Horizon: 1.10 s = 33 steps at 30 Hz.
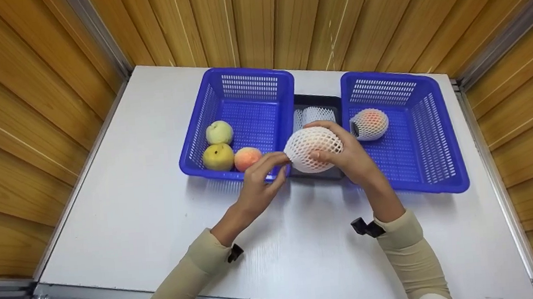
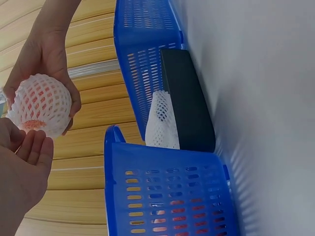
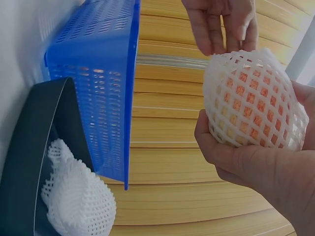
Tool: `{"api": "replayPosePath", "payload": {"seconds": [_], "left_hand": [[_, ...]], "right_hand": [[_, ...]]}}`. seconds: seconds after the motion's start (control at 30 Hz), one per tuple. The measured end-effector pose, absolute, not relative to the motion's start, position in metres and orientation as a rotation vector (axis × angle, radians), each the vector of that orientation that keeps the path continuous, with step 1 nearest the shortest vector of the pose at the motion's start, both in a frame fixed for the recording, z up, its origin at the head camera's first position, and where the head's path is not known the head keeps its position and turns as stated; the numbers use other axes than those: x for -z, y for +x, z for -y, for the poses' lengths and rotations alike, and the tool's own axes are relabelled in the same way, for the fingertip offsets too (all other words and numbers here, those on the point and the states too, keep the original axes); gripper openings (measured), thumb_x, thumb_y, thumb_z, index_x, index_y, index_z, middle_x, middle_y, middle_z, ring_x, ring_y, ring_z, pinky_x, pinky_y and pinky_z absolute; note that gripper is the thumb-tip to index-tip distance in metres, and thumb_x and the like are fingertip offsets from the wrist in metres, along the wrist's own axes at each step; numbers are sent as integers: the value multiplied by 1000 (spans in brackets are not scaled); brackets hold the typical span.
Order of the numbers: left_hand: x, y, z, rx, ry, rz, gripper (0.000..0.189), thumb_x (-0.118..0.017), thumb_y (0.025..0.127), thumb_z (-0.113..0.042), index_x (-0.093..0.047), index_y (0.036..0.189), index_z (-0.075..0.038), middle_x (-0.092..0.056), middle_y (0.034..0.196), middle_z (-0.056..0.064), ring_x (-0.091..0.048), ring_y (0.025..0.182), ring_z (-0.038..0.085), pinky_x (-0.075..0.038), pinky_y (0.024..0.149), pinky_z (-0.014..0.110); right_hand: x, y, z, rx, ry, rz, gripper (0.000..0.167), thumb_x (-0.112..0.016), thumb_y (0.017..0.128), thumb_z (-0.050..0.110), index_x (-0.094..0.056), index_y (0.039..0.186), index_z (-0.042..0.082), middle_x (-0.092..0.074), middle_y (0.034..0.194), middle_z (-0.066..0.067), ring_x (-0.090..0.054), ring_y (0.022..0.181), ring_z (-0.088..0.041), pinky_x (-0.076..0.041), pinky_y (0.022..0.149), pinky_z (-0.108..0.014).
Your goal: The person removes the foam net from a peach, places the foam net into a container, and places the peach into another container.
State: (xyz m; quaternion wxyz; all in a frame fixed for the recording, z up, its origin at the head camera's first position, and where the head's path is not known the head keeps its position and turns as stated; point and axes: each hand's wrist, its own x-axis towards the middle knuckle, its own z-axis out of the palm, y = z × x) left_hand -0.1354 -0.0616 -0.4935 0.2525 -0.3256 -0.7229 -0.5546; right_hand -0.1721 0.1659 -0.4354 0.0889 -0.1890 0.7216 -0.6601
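Note:
In the head view, a peach in a white foam net (image 1: 313, 149) is held above the black tray by my right hand (image 1: 350, 155). That hand's fingers wrap round its far side and the thumb presses the near side. My left hand (image 1: 262, 180) is at the net's left end, its fingertips right at the edge. The right wrist view shows the left fingers (image 3: 211, 42) fairly straight at the net's rim, with the thumb apart from it. Orange-pink skin shows through the mesh of the netted peach (image 3: 256, 105), and at the net's end in the left wrist view.
A blue basket (image 1: 285, 84) on the left holds three bare fruits: pale peach (image 1: 219, 133), yellowish peach (image 1: 218, 157), pink peach (image 1: 248, 158). Another netted peach (image 1: 372, 124) sits in the right blue basket (image 1: 452, 154). Between them, the black tray (image 1: 319, 98) contains white foam nets (image 1: 317, 113).

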Motion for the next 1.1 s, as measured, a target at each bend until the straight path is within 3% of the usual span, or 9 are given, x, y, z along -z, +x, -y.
{"api": "replayPosePath", "payload": {"seconds": [0.17,0.4,0.57,0.77,0.9,1.1], "left_hand": [[486,-139,56,1572,-827,1859,26,-69,88,14,-73,111,1,-72,109,12,-69,103,24,-58,93,34],[478,-137,51,1855,-877,1722,35,-70,86,16,-65,120,13,-62,121,26,-68,107,27,-59,92,43],[472,-136,47,1832,-839,1713,30,-69,84,19,-66,114,14,-65,117,24,-67,110,26,-58,95,42],[471,-138,45,1933,-816,1755,44,-70,76,24,-62,118,17,-56,131,27,-55,127,36,-47,110,41],[470,-139,44,1926,-816,1878,59,-77,74,17,-58,130,14,-46,143,30,-47,136,40,-41,116,39],[472,-142,43,1720,-747,2058,70,-82,71,11,-57,136,9,-46,147,28,-43,141,39,-31,122,39]], "right_hand": [[438,-173,-161,2055,-589,-2051,59,-73,83,11,-55,139,8,-57,134,-16,-62,111,-31,-61,86,-41],[440,-174,-160,2154,-613,-1950,61,-69,82,9,-52,141,6,-56,130,-22,-62,109,-31,-62,85,-40],[438,-174,-157,2221,-609,-1873,61,-69,82,6,-52,141,4,-55,131,-23,-63,110,-32,-61,87,-43],[436,-173,-151,2255,-609,-1813,62,-68,82,2,-50,141,4,-55,129,-24,-63,108,-30,-62,86,-41],[436,-174,-149,2208,-619,-1894,64,-72,82,5,-51,142,5,-55,131,-22,-62,108,-31,-61,86,-39],[439,-174,-143,2195,-616,-1927,66,-74,81,6,-50,143,5,-54,134,-21,-60,113,-31,-60,91,-39]]}}
